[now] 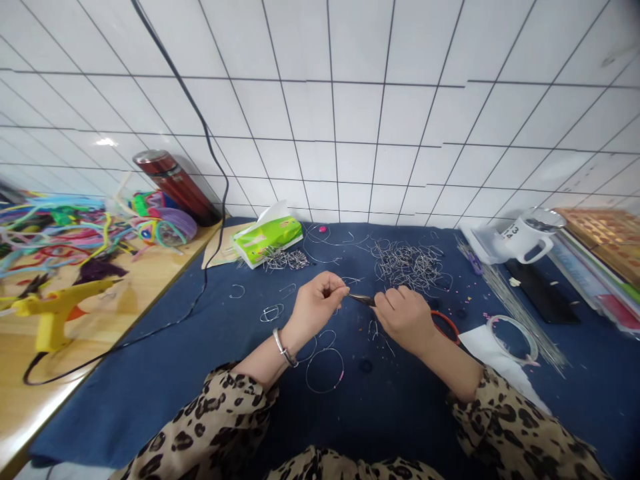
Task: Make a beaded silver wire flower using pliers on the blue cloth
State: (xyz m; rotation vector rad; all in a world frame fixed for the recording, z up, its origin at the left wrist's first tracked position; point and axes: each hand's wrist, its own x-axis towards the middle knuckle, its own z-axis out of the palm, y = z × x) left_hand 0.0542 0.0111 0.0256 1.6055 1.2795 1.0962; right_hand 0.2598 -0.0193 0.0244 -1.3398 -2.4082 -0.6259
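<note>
White wall tiles are seen behind a dark blue cloth, on which a tangled wire heap is spread. Just in front of the heap, pliers are clasped in the right hand, its fingers wrapped around them. Left of the heap, the fingertips of the left hand are pinched together at the pliers' tip (whatever is held there cannot be made out). Farther left of the heap, a green tissue pack is laid.

pliers part-hid, R hand | L fingers: hold too sm to tell
</note>
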